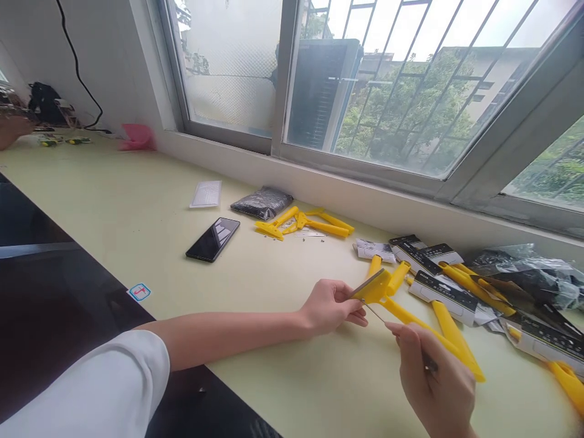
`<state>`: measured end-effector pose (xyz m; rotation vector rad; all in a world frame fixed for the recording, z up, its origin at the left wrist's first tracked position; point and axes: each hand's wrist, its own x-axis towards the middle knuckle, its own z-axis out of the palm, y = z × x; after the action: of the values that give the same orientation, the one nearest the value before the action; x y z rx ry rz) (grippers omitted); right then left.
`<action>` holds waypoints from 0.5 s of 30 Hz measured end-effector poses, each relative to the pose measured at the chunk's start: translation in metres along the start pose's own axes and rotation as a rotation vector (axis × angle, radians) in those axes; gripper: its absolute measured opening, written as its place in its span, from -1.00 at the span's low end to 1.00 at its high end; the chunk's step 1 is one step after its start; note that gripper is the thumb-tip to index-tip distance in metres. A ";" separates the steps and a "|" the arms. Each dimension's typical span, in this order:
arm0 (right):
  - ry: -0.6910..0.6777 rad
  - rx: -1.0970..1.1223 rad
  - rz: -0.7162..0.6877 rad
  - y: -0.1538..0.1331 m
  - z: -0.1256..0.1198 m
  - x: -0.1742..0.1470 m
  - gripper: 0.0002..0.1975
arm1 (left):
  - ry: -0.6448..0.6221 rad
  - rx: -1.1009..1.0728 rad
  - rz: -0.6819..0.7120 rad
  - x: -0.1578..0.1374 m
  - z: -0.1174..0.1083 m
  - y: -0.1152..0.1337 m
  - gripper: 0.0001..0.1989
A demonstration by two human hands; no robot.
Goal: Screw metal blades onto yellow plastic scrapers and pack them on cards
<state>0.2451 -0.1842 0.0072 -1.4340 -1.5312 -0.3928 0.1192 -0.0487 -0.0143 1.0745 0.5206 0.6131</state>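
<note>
My left hand (329, 307) pinches the head of a yellow scraper (378, 288) by one corner, just above the table. A thin dark blade edge runs along the top of that head. In my right hand (435, 377) is a screwdriver (375, 311), its handle mostly hidden by my fingers. The slim metal shaft points left, and its tip meets a small screw at the scraper head near my left fingertips. The scraper's long handle slants down to the right, passing behind my right hand. More yellow scraper parts (399, 277) lie just beyond it.
By the window sill lie yellow scrapers (326, 226) with small screws, a black pack in clear plastic (262, 202) and a white card (205, 194). A phone (213, 239) rests left of them. Carded packages (444, 297) and plastic bags (529, 274) crowd the right. Another person's hand (13, 129) shows far left.
</note>
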 end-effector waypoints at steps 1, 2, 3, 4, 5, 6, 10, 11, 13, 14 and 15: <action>0.002 -0.008 -0.005 0.000 0.000 0.000 -0.83 | 0.003 0.001 0.002 0.000 0.000 0.000 -0.57; 0.004 -0.015 -0.010 0.000 -0.001 0.000 -0.83 | 0.005 0.003 0.004 0.000 0.000 0.000 -0.58; 0.006 -0.021 -0.016 -0.001 -0.002 0.000 -0.83 | 0.007 0.006 0.004 0.000 0.000 0.000 -0.59; 0.010 -0.027 -0.020 -0.001 -0.002 0.000 -0.83 | 0.009 0.010 0.004 0.000 0.000 0.000 -0.59; 0.014 -0.032 -0.024 -0.001 -0.002 0.000 -0.83 | 0.011 0.013 0.003 0.000 -0.001 0.001 -0.60; 0.018 -0.037 -0.028 -0.001 -0.003 0.000 -0.83 | 0.012 0.017 0.002 0.000 -0.001 0.001 -0.60; 0.015 -0.044 -0.036 0.000 -0.003 -0.001 -0.84 | 0.007 0.025 0.004 -0.001 -0.002 0.001 -0.60; 0.011 -0.041 -0.038 0.000 -0.002 -0.001 -0.84 | 0.005 0.027 0.007 -0.001 -0.002 0.001 -0.59; 0.000 -0.033 -0.040 0.000 -0.002 -0.001 -0.84 | 0.005 0.031 0.013 -0.002 -0.001 0.001 -0.58; -0.006 -0.029 -0.042 -0.001 -0.002 -0.001 -0.84 | 0.004 0.034 0.018 -0.002 0.000 0.002 -0.57; -0.011 -0.023 -0.044 -0.001 -0.002 -0.001 -0.85 | 0.003 0.037 0.022 -0.002 0.000 0.002 -0.57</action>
<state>0.2448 -0.1865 0.0079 -1.4250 -1.5740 -0.4308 0.1168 -0.0494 -0.0120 1.1158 0.5255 0.6265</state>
